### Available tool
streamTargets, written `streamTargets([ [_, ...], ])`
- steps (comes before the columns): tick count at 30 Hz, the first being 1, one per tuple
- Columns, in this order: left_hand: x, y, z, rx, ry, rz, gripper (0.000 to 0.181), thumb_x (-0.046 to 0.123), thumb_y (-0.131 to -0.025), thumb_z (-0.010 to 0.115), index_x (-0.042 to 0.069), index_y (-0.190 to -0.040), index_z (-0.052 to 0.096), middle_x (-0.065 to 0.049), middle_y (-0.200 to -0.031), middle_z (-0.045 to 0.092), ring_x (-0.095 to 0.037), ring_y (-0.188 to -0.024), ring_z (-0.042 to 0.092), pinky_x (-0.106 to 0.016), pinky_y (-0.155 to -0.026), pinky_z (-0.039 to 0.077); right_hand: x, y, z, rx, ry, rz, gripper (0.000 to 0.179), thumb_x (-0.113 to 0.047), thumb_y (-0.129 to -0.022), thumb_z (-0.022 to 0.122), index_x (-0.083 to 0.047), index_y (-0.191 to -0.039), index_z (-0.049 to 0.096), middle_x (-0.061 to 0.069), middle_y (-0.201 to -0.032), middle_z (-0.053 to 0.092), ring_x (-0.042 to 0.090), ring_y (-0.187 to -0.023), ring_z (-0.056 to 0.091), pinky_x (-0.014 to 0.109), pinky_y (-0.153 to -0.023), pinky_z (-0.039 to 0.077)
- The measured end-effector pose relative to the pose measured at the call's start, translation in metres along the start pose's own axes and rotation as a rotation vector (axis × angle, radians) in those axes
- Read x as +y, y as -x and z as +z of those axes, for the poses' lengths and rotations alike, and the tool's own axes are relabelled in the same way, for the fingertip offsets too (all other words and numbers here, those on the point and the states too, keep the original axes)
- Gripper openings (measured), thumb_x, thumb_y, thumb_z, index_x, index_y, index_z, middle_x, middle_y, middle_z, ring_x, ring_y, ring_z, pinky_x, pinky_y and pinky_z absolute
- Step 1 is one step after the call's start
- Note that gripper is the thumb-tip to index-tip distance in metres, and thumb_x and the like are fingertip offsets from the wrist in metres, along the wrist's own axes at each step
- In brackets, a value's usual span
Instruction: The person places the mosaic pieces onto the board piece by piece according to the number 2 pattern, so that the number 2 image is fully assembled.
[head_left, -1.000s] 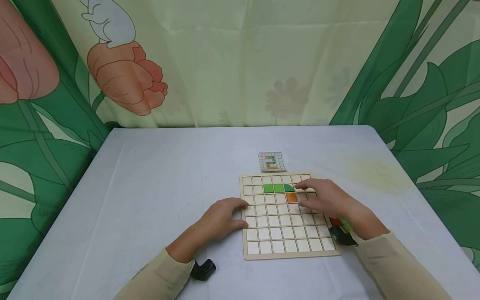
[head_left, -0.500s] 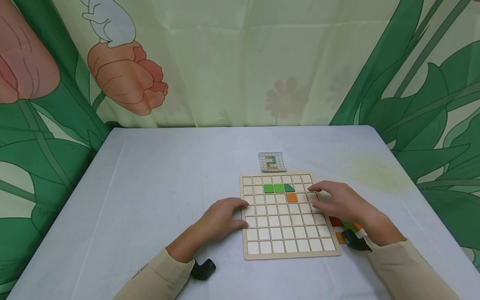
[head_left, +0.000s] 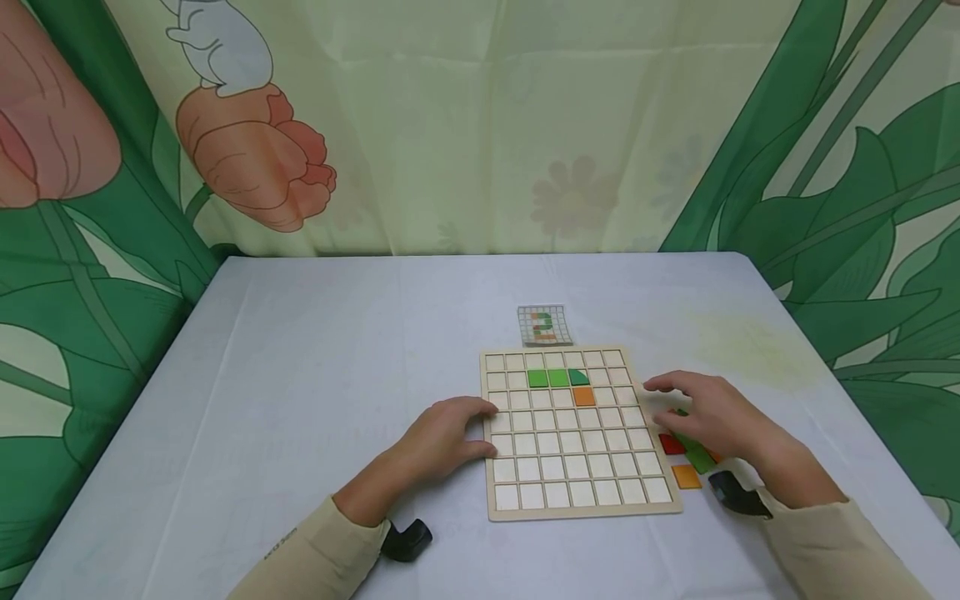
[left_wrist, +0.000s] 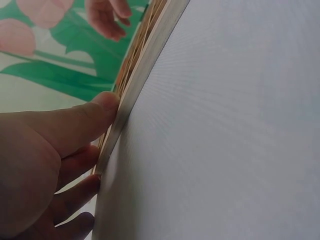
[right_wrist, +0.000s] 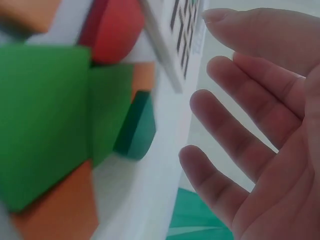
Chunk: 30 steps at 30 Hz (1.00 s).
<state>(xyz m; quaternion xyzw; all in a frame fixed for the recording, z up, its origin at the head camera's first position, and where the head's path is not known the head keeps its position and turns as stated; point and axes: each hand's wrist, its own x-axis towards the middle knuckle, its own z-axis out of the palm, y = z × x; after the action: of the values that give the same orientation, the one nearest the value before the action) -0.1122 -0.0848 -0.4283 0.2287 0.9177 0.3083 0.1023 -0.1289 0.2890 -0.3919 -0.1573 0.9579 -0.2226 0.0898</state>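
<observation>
In the head view a wooden grid board (head_left: 563,465) lies on the table, with two light green square tiles (head_left: 548,378), a dark green tile (head_left: 578,377) with one rounded corner and an orange square tile (head_left: 583,396) in its cells. My left hand (head_left: 433,442) touches the board's left edge with thumb and fingertips. Just off the right edge hovers my right hand (head_left: 723,417), fingers spread and holding nothing. Below it lie loose tiles: a red one (head_left: 672,444), a green one (head_left: 699,457), an orange one (head_left: 686,477) and, in the right wrist view, a dark green one (right_wrist: 137,130).
A small pattern card (head_left: 545,325) with a coloured figure on a grid lies behind the board. The white-covered table (head_left: 337,350) ends at a printed curtain (head_left: 480,125). Each wrist carries a black device, such as the left one (head_left: 407,542).
My right hand has moved right and toward me, from beside the dark green tile to off the board, uncovering cells and more loose tiles. The left hand stays at the edge.
</observation>
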Motion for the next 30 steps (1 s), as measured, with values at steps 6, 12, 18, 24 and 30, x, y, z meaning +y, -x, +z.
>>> streamTargets([
  [6,0.000,0.000,0.000,-0.003,0.001,-0.002,0.051,0.022,-0.085,0.082,0.007,-0.129,0.064,-0.004,-0.128,0.064,-0.023,-0.126,0.055,-0.041,-0.106,0.045,0.009,0.008,0.002,-0.002,0.007,0.048,0.045,-0.023,-0.088,0.078,-0.004,-0.127,0.065,0.019,-0.123,0.064,0.046,-0.115,0.055,0.063,-0.092,0.048],
  [12,0.001,0.000,0.000,-0.001,-0.007,-0.004,0.051,0.022,-0.085,0.083,0.006,-0.129,0.064,-0.004,-0.128,0.065,-0.023,-0.125,0.056,-0.041,-0.105,0.045,0.019,0.013,0.004,-0.007,0.018,0.084,0.045,-0.024,-0.087,0.077,-0.004,-0.125,0.065,0.019,-0.118,0.065,0.046,-0.111,0.055,0.064,-0.091,0.049],
  [18,0.002,-0.001,0.000,-0.005,-0.007,-0.011,0.051,0.023,-0.085,0.082,0.007,-0.129,0.064,-0.005,-0.128,0.064,-0.024,-0.126,0.056,-0.041,-0.105,0.045,0.029,0.020,0.005,-0.003,0.021,0.108,0.045,-0.023,-0.087,0.077,-0.003,-0.125,0.065,0.020,-0.121,0.064,0.046,-0.111,0.056,0.063,-0.090,0.049],
  [24,0.002,-0.001,0.000,0.000,-0.012,-0.012,0.050,0.023,-0.085,0.082,0.007,-0.129,0.064,-0.005,-0.129,0.064,-0.024,-0.126,0.055,-0.042,-0.106,0.045,0.033,0.024,0.007,0.008,0.023,0.116,0.043,-0.022,-0.088,0.076,-0.002,-0.124,0.065,0.022,-0.123,0.063,0.046,-0.113,0.055,0.063,-0.091,0.049],
  [30,0.002,-0.001,0.000,-0.003,-0.007,-0.015,0.050,0.023,-0.086,0.082,0.007,-0.130,0.064,-0.005,-0.129,0.064,-0.024,-0.126,0.055,-0.042,-0.106,0.045,0.033,0.022,0.010,0.032,0.031,0.128,0.037,-0.019,-0.090,0.074,-0.002,-0.123,0.066,0.023,-0.125,0.063,0.047,-0.116,0.053,0.065,-0.094,0.046],
])
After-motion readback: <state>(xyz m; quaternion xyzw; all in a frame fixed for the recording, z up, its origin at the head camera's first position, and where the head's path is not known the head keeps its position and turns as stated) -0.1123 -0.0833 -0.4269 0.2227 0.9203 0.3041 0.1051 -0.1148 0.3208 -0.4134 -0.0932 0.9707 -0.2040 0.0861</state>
